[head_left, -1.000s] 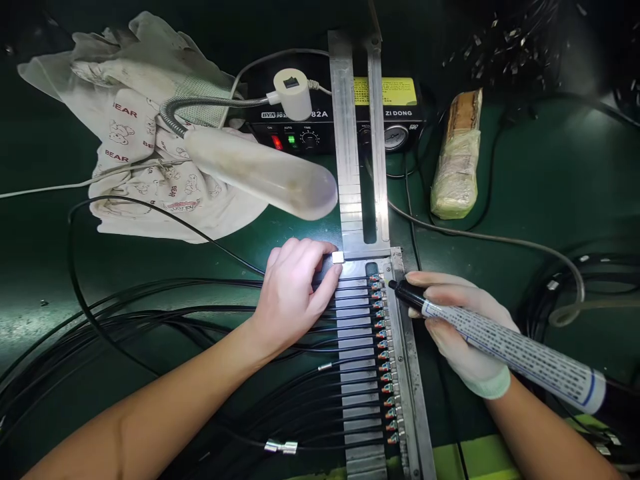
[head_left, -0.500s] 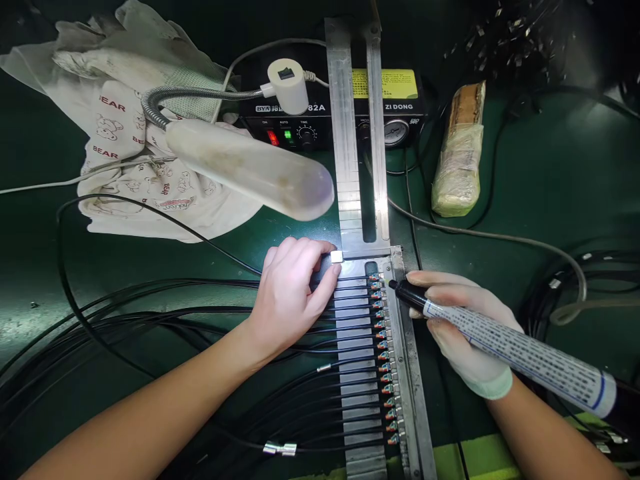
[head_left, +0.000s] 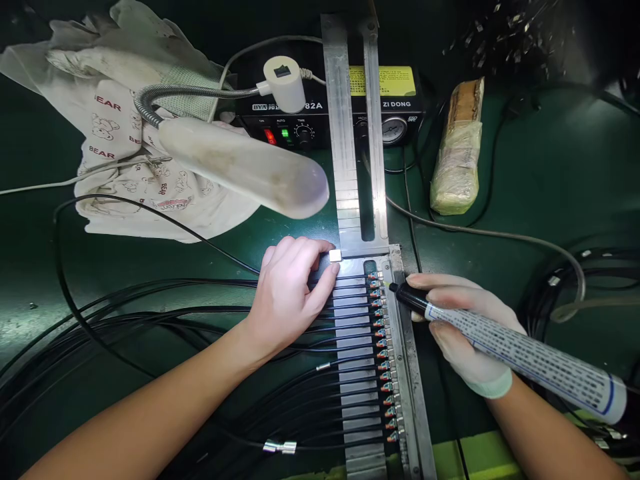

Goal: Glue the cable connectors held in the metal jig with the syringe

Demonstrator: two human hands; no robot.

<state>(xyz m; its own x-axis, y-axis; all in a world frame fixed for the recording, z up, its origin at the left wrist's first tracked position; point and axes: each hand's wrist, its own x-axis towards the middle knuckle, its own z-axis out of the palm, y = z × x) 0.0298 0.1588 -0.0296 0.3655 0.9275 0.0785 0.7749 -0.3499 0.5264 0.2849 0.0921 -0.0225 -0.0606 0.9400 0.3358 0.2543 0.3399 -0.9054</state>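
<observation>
My left hand (head_left: 287, 293) is bare and closed, its thumb and index finger pinching a small shiny metal sleeve (head_left: 335, 256) at the top of a metal fixture (head_left: 353, 363). Black cables (head_left: 357, 327) lie side by side across that fixture. Small connector ends with orange and green bits (head_left: 381, 343) line its right side. Wearing a thin white glove, my right hand (head_left: 470, 327) grips a thick pen-like tube (head_left: 525, 353) with a white printed label. The black tip of the tube points at the topmost connector ends; whether it touches them I cannot tell.
A white lamp (head_left: 245, 170) on a flexible neck hangs above the bench. Behind stands a black control box (head_left: 320, 130) with lit switches and a gauge. A slotted metal bar (head_left: 345, 147) crosses it. Cloths (head_left: 115, 153) lie left, a wrapped block (head_left: 456, 153) right, coiled cables (head_left: 550, 280) far right.
The tube's tip has shifted slightly right and down relative to the fixture. My left hand keeps its pinch. The whole view has moved a little.
</observation>
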